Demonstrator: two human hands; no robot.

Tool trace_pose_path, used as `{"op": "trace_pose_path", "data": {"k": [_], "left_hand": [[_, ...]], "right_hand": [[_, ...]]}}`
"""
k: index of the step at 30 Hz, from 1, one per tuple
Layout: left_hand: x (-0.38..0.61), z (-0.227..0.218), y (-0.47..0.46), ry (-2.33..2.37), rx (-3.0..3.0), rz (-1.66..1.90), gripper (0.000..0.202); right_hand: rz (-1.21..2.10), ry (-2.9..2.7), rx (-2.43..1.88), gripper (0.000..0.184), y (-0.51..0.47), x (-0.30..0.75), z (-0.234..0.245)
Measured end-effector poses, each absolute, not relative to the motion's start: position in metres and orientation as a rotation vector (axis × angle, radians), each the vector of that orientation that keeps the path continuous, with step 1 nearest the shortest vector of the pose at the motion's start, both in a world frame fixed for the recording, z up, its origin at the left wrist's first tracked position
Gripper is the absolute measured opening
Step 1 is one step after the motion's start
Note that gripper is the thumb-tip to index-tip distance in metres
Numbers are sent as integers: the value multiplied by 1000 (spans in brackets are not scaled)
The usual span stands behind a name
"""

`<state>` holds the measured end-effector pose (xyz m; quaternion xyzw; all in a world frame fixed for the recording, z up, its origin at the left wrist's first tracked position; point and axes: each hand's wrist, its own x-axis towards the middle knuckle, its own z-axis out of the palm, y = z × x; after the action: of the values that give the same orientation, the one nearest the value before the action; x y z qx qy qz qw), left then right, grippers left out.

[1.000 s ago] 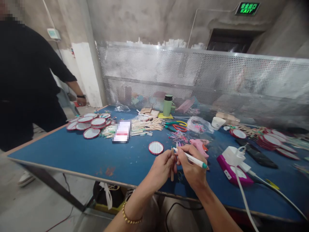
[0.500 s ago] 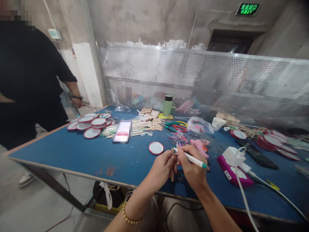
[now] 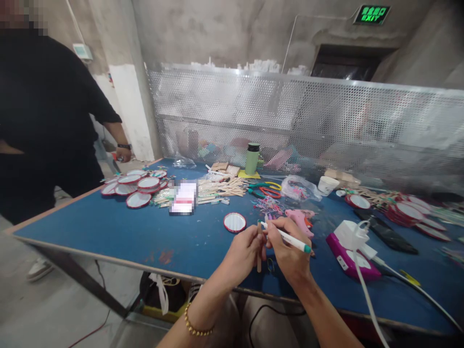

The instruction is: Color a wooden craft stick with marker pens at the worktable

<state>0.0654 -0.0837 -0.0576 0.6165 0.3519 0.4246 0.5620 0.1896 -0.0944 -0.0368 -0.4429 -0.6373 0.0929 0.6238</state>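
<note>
Near the front edge of the blue table, my left hand (image 3: 245, 250) is closed around a flat wooden stick (image 3: 259, 261), held upright with a bit of green at its top end. My right hand (image 3: 290, 251) grips a white marker (image 3: 288, 236) with a green end. The marker's tip meets or nearly meets the top of the stick; the exact contact is too small to tell. Just beyond my left hand lies a round, red-rimmed white disc (image 3: 234, 222). A pink glue gun (image 3: 300, 220) rests past my right hand, beside a bundle of thin colourful strands (image 3: 268, 205).
Stacked red-rimmed discs (image 3: 138, 199) lie at the left, wooden sticks (image 3: 221, 187) behind a phone (image 3: 183, 197). Pliers (image 3: 266, 188), a green bottle (image 3: 252, 158) and a paper cup (image 3: 327, 184) stand farther back. A purple power strip (image 3: 353, 261) with cables lies right. A person (image 3: 47, 106) stands left.
My hands, the stick and the marker hold almost the same place. The person at the left has shifted slightly to the right, the lowered hand with them.
</note>
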Motion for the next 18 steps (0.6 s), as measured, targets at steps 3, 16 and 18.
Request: {"op": "trace_pose_path", "data": {"k": [3, 16, 18], "left_hand": [[65, -59, -84, 827, 1451, 1001, 34], [65, -57, -83, 847, 1493, 997, 32], [65, -57, -83, 849, 1494, 1002, 32]], "right_hand": [[223, -1476, -999, 17, -95, 189, -35], [211, -1456, -1015, 18, -93, 190, -40], [212, -1469, -1008, 18, -93, 190, -39]]}}
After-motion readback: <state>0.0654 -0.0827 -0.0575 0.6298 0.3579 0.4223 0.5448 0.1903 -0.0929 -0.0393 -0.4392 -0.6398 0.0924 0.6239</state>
